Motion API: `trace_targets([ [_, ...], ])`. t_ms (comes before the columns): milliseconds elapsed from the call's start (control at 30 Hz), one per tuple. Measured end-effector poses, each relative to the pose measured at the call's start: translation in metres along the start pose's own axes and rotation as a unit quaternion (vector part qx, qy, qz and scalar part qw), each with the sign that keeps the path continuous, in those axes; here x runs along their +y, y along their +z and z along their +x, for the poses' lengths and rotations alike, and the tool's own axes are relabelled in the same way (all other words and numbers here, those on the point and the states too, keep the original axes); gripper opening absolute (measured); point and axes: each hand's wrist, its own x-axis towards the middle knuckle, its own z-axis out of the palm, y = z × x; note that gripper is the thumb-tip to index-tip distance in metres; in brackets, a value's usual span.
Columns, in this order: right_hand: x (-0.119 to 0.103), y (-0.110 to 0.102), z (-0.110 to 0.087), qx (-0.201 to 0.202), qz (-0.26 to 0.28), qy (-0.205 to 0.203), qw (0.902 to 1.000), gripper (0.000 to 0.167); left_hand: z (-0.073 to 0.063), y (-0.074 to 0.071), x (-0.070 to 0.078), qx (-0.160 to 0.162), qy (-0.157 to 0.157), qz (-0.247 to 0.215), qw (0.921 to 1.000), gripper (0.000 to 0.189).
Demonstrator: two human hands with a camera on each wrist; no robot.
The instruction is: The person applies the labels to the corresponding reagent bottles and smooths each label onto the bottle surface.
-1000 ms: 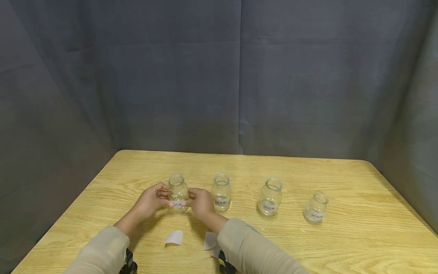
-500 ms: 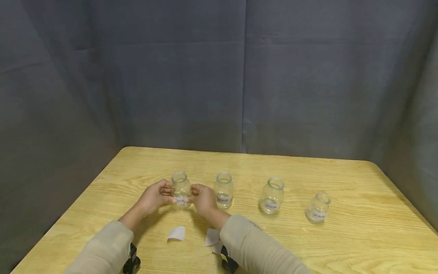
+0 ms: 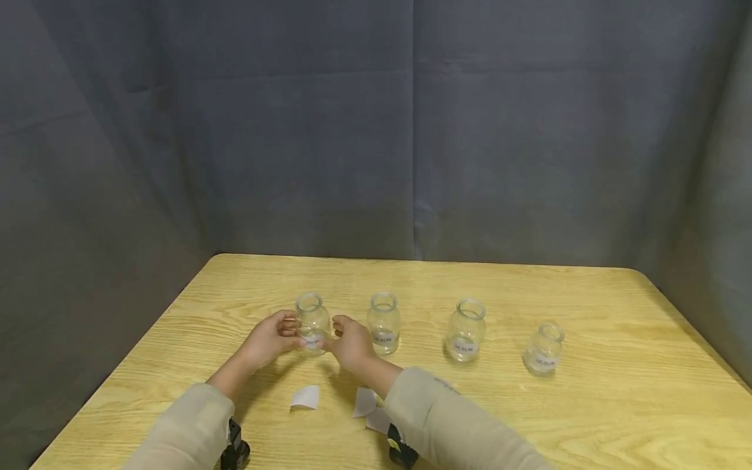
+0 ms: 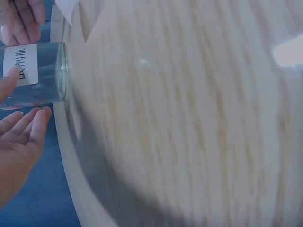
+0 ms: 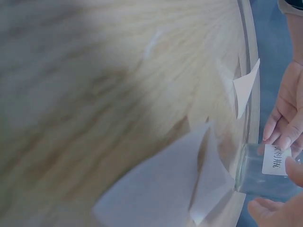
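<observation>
A round clear glass jar [image 3: 314, 320] with a white label [image 4: 28, 59] bearing handwriting stands upright between my two hands. At its left side is my left hand [image 3: 267, 341], with the thumb on the label and the other fingers loosely extended beside the glass. My right hand [image 3: 354, 346] is on the other side. Its thumb reaches the label's edge, while its fingers spread a little away from the jar. In the right wrist view, the left hand [image 5: 291, 106] and the right hand [image 5: 274, 213] flank the same jar.
Three more labelled jars stand to the right: one jar [image 3: 384, 323] close by my right hand, another jar [image 3: 466, 329], and a smaller jar [image 3: 544, 349]. Curled white paper pieces, including a left piece [image 3: 305, 397] and a right piece [image 3: 364, 401], lie in front on the wooden table [image 3: 587, 418].
My right hand's fingers have come away from the jar, and the left hand's hold looks looser. The jar stays between the hands. The head view has shifted slightly.
</observation>
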Motion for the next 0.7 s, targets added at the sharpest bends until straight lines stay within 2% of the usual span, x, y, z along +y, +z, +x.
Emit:
trace_targets([
  [167, 0.001, -0.006, -0.005, -0.023, -0.019, -0.016, 0.9994, 0.047, 0.001, -0.003, 0.002, 0.013, -0.023, 0.028, 0.9993, 0.058],
  [367, 0.001, -0.022, -0.016, -0.058, -0.038, -0.066, 0.9954, 0.036, -0.002, -0.009, 0.005, 0.019, -0.032, 0.073, 0.9966, 0.061],
  [533, 0.001, -0.041, -0.027, -0.074, -0.043, -0.096, 0.9917, 0.031, -0.011, -0.014, 0.010, 0.021, -0.017, 0.128, 0.9914, 0.059],
  [700, 0.007, -0.066, -0.042, -0.097, -0.043, -0.109, 0.9884, 0.036, -0.022, -0.018, 0.014, 0.027, 0.011, 0.196, 0.9802, 0.063],
])
